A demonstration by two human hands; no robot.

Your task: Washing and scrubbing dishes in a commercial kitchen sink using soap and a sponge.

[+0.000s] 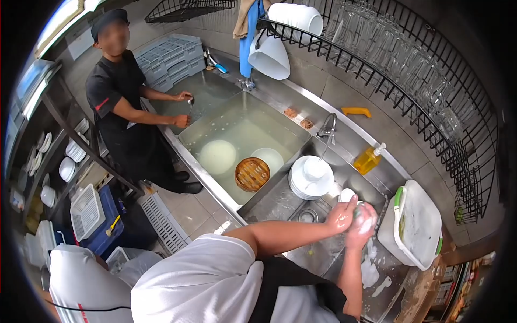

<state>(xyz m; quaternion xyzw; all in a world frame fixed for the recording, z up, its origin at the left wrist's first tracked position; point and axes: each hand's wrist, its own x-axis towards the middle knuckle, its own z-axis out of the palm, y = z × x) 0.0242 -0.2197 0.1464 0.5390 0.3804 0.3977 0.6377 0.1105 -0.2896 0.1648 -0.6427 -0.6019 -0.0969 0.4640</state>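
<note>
My left hand and my right hand meet above the right-hand sink basin. Wet suds coat both. My right hand is closed around a soapy, greenish scouring sponge, mostly covered by fingers. My left hand presses against it with the thumb up; whether it also grips a small dish is hidden. Just beyond them sits a small white cup. To their left, water from a faucet runs into a white bowl on a stack of white plates.
A bamboo steamer floats in the water-filled middle basin. Soap bottle and white tub stand at right. Overhead hangs a wire rack of glasses. Another person holds a utensil at the far basin.
</note>
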